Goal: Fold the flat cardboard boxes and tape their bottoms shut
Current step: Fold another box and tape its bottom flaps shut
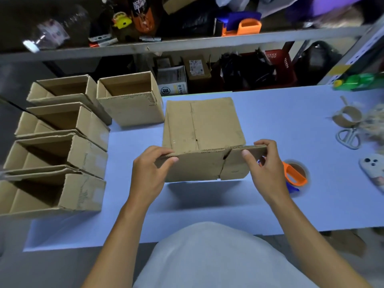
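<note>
A brown cardboard box (202, 123) is held above the middle of the blue table (270, 204), its flaps bent toward me. My left hand (149, 171) pinches the left end of the near flap edge. My right hand (264, 165) pinches the right end of that edge, thumb on the flap's face. An orange tape dispenser (296, 173) with a roll of tape lies on the table just right of my right hand, partly hidden behind it.
Several folded open boxes (68, 154) stand along the table's left side, one more (131, 100) at the back. At the right lie a tape core (347, 117), scissors (348, 138), twine and a phone (374, 169). Cluttered shelves (187, 44) rise behind.
</note>
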